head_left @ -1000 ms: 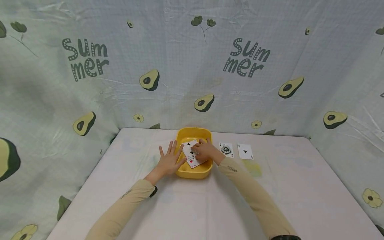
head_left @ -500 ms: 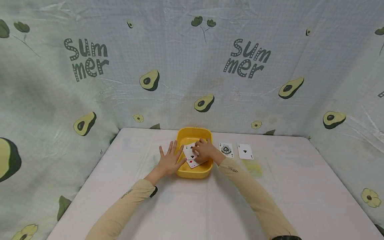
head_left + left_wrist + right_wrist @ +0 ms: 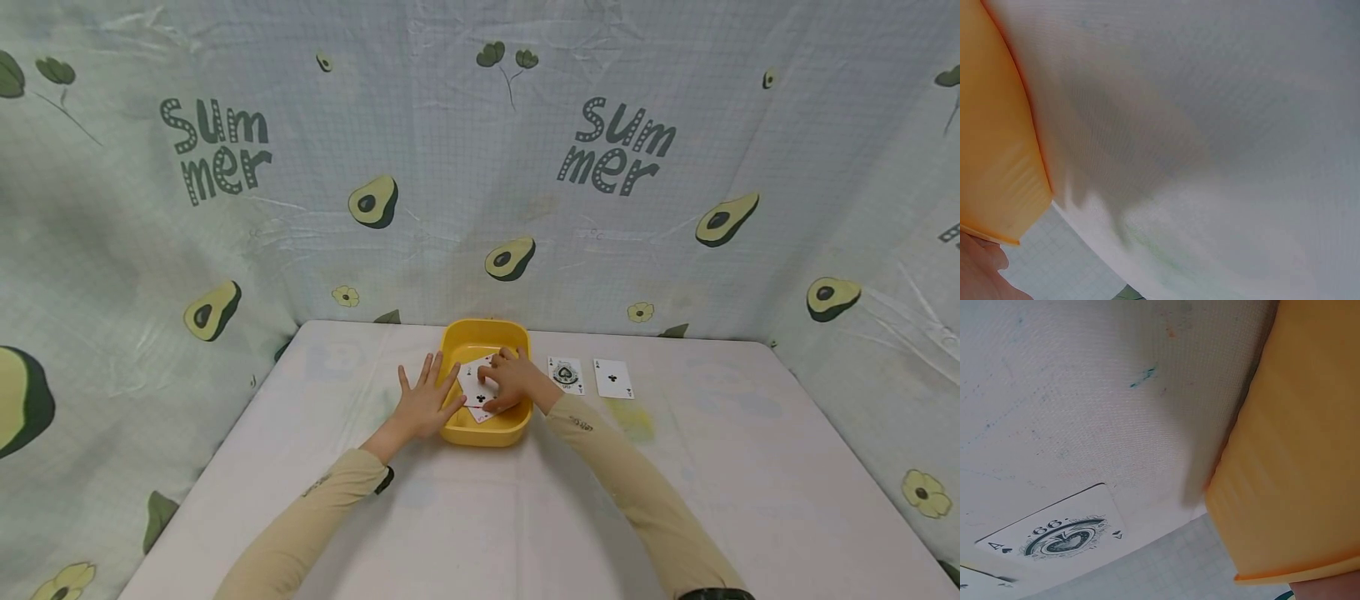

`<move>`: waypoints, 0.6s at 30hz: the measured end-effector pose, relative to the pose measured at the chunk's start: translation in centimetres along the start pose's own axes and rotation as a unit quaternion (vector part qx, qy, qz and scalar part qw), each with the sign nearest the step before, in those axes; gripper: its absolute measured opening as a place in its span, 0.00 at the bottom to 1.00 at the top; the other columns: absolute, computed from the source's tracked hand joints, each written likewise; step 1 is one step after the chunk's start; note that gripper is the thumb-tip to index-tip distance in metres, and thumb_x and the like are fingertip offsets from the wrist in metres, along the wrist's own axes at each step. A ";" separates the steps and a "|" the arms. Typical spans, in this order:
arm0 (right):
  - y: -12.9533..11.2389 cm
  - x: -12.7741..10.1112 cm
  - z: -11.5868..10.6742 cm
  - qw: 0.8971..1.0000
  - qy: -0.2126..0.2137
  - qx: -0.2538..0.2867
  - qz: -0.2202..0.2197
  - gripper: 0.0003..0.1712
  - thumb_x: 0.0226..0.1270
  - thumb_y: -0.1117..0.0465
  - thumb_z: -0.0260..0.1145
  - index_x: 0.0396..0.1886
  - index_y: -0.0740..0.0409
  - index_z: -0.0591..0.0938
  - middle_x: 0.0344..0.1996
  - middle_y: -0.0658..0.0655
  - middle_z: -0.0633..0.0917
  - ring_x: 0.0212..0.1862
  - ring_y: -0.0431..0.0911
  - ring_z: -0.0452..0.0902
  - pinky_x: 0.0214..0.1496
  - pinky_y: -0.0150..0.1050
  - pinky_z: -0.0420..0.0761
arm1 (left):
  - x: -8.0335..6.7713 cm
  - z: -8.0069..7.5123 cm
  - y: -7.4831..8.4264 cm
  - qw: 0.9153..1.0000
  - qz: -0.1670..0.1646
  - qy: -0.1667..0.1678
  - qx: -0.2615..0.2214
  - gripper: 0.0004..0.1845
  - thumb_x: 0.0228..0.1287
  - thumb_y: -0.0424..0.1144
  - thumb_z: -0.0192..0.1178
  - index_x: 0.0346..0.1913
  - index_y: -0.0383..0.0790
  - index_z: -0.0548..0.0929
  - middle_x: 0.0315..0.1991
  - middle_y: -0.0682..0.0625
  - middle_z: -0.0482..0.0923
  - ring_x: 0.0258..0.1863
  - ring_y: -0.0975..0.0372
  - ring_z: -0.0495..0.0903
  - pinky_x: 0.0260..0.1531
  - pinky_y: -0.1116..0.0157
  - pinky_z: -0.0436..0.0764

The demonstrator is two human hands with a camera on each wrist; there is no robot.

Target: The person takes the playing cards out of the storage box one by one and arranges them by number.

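A yellow plastic basket (image 3: pixel 487 437) stands at the back of the table. Inside lie overlapping playing cards; a club card (image 3: pixel 469 387) is on top, and a strip of another card (image 3: pixel 478 414) shows under its near edge. My right hand (image 3: pixel 513 383) reaches over the basket's right rim, fingers bent over the club card and thumb by its near edge; the fingertips' contact is partly hidden. At the left rim my left hand (image 3: pixel 422 407) rests with straight, spread fingers. Only slivers of the hands appear in the wrist views, beside the basket walls.
To the right of the basket lie an ace of spades (image 3: pixel 566 376) and a club card (image 3: pixel 613 379), both face up. A printed cloth wall (image 3: pixel 450 208) rises behind the white-covered table (image 3: pixel 465 525).
The club card has shifted and turned slightly under my right fingers, covering more of the card beneath. My right thumb has moved toward the near side. The left hand has stayed still.
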State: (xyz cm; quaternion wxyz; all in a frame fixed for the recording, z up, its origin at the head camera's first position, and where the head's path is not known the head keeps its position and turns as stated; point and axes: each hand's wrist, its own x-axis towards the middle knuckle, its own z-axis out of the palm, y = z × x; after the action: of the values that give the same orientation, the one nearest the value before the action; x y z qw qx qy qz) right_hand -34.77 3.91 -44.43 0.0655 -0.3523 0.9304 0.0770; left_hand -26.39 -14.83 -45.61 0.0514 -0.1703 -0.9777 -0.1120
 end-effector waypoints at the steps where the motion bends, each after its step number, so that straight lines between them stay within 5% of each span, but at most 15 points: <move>1: 0.0 0.0 0.0 1.000 0.002 0.004 0.001 0.28 0.48 0.33 0.60 0.47 0.39 0.71 0.52 0.53 0.74 0.56 0.49 0.61 0.61 0.55 0.58 | 0.0 0.0 0.0 1.000 0.000 0.000 0.000 0.33 0.66 0.58 0.38 0.69 0.45 0.52 0.70 0.37 0.40 0.70 0.45 0.39 0.55 0.32 0.36; 11: -0.4 -0.2 0.4 0.999 0.025 0.017 0.027 0.50 0.43 0.32 0.64 0.63 0.52 0.64 0.60 0.55 0.68 0.64 0.52 0.56 0.65 0.56 0.53 | -0.2 0.2 -0.2 1.000 0.001 -0.006 0.007 0.33 0.66 0.59 0.38 0.69 0.46 0.51 0.70 0.37 0.40 0.70 0.45 0.39 0.55 0.32 0.36; 18: -0.6 -0.4 0.2 0.998 0.047 0.025 0.028 0.52 0.40 0.31 0.65 0.63 0.53 0.64 0.58 0.54 0.66 0.62 0.51 0.56 0.63 0.57 0.55 | -0.4 0.1 -0.3 1.000 0.005 0.001 0.007 0.33 0.66 0.58 0.39 0.69 0.47 0.52 0.70 0.37 0.40 0.70 0.45 0.39 0.55 0.32 0.36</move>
State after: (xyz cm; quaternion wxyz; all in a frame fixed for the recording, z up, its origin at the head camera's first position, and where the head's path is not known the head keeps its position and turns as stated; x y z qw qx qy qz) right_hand -33.99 3.75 -44.59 0.0284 -0.3281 0.9434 0.0394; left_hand -26.15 -15.19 -45.84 0.0541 -0.1748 -0.9775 -0.1053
